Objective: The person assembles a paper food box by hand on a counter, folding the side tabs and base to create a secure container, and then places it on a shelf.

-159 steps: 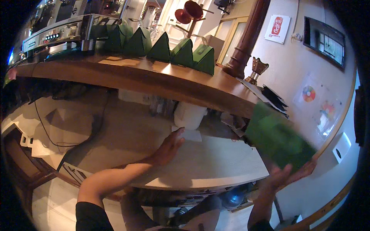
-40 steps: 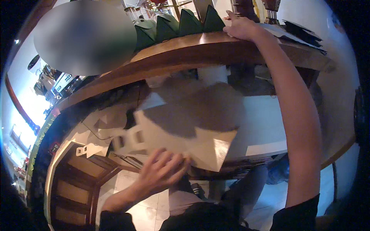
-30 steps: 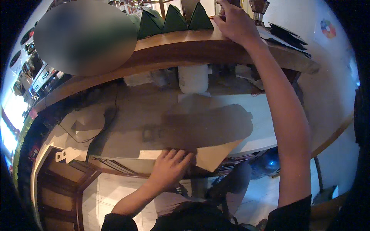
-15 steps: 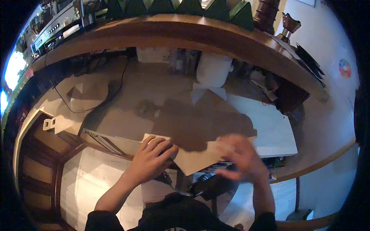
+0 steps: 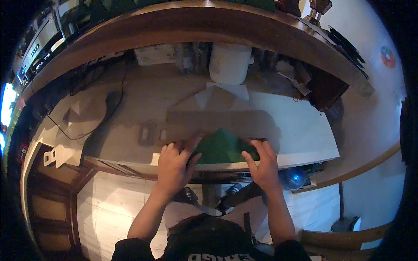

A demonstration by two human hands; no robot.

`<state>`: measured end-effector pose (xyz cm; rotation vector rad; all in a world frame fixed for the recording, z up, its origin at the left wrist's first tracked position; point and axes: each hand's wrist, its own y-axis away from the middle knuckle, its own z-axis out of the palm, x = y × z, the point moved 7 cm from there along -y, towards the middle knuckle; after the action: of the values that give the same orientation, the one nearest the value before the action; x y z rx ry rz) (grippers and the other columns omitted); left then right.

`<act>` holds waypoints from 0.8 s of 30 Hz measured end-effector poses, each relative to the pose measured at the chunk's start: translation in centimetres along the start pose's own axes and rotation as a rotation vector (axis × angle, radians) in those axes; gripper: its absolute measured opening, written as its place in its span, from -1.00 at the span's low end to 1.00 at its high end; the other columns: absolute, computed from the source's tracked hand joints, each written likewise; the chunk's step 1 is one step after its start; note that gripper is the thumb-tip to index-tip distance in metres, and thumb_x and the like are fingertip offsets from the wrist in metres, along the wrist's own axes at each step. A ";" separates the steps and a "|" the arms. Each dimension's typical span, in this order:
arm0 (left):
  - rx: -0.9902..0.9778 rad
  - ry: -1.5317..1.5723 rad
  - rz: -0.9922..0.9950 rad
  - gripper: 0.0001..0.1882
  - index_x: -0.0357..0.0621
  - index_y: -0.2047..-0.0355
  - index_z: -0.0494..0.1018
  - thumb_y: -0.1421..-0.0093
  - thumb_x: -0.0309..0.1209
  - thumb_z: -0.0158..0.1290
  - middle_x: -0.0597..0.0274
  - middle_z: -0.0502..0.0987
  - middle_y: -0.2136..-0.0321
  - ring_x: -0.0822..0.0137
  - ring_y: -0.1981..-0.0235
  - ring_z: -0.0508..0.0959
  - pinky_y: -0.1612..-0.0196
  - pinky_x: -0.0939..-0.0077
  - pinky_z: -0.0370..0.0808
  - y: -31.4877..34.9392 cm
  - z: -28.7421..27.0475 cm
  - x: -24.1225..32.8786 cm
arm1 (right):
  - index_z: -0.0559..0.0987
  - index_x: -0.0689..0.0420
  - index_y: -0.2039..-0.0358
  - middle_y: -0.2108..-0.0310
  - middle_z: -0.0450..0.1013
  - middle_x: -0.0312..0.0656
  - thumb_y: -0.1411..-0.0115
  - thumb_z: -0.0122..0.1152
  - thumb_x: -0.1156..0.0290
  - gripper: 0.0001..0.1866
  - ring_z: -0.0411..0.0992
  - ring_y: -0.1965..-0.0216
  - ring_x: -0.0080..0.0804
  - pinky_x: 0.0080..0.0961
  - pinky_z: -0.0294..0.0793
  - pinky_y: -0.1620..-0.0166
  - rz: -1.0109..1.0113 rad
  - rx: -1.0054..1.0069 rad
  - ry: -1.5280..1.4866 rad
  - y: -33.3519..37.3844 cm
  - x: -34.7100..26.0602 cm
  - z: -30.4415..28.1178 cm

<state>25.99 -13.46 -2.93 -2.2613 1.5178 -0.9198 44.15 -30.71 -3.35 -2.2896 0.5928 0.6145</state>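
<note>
A green folded card piece (image 5: pixel 223 150) with a pointed top stands at the front edge of the counter, between my two hands. My left hand (image 5: pixel 174 166) grips its left side, with the fingers curled at the edge. On the other side, my right hand (image 5: pixel 262 164) holds the right end between thumb and fingers. The lower front of the card lies close to the counter edge. Behind it a brown angular shape (image 5: pixel 222 117) covers part of the counter; whether it is card or shadow I cannot tell.
A white tub (image 5: pixel 230 65) stands at the back, below a raised wooden shelf (image 5: pixel 183 21). Loose papers (image 5: pixel 294 77) lie to its right. On the left a black cable (image 5: pixel 123 87) crosses the counter, near a cut-out card (image 5: pixel 63 155). A shiny blue ball (image 5: pixel 294 178) sits below the right edge.
The pale-brown sheet between my hands has given way to a green folded face with a point. My right hand, blurred before, now grips its right side. The view has shifted slightly.
</note>
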 end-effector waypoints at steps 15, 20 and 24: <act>-0.216 -0.190 0.097 -0.42 0.19 -0.13 0.60 -0.02 -0.41 0.24 0.18 0.37 -0.26 -0.02 -0.36 0.24 -0.43 -0.12 0.13 -0.5 1.1 0.7 | 0.57 0.27 -0.10 -0.23 0.46 -0.08 -0.27 0.27 0.09 -0.45 0.31 -0.35 -0.12 0.33 0.00 -0.42 -0.243 -0.181 0.133 2.9 -7.4 6.4; -0.186 -0.198 0.091 -0.41 0.17 -0.11 0.61 0.01 -0.48 0.23 0.16 0.40 -0.24 -0.04 -0.35 0.25 -0.43 -0.09 0.13 -0.4 0.9 0.9 | 0.53 0.15 -0.22 -0.25 0.47 -0.19 -0.28 0.29 0.10 -0.42 0.30 -0.37 -0.17 0.38 -0.14 -0.44 -0.142 -0.163 0.282 4.3 -2.9 1.8; -0.180 -0.178 0.084 -0.42 0.15 -0.11 0.61 -0.01 -0.49 0.20 0.14 0.41 -0.25 -0.04 -0.35 0.26 -0.45 -0.08 0.09 -0.5 0.8 1.1 | 0.51 0.07 -0.26 -0.30 0.43 -0.30 -0.31 0.25 0.07 -0.43 0.16 -0.45 -0.07 0.48 -0.27 -0.43 -0.018 -0.120 0.473 5.3 -0.2 -1.9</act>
<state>27.17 -14.29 -2.89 -2.3092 1.6577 -0.5621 41.46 -35.52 -4.62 -2.5664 0.7698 0.0927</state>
